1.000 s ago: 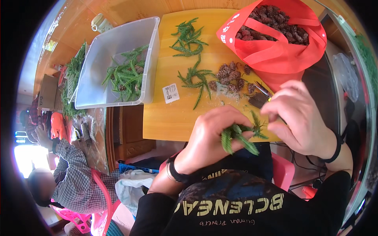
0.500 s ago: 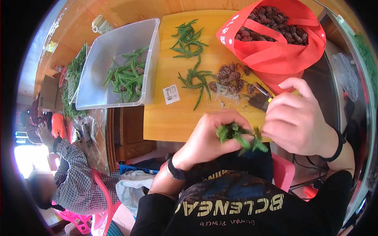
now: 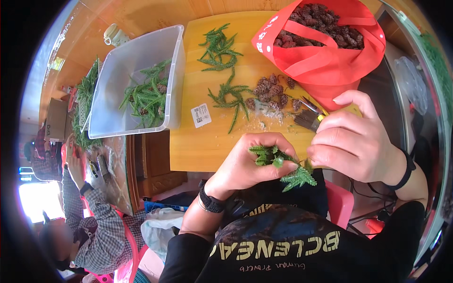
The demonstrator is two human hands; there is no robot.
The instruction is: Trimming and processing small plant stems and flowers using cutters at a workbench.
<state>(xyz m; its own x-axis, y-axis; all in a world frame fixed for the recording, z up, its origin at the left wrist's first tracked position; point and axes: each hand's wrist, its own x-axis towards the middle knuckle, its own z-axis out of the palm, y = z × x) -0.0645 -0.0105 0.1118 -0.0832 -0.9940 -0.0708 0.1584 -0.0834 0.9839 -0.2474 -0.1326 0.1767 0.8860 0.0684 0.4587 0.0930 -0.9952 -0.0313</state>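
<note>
Gripping a bunch of green sprigs [image 3: 278, 162] over the lap, the left hand [image 3: 250, 165] stays closed while the right hand [image 3: 354, 141], fingers curled, has shifted in to pinch the tips, which now fan out more. Beyond, on the yellow board [image 3: 203, 146], lie pine cones [image 3: 271, 92], loose fronds [image 3: 219, 47], a red bag [image 3: 325, 52] and a clear tub [image 3: 137, 80].

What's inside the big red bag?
The red bag is full of brown pine cones at its open top. Anything deeper down is covered by the cones and the bag's cloth.
</note>
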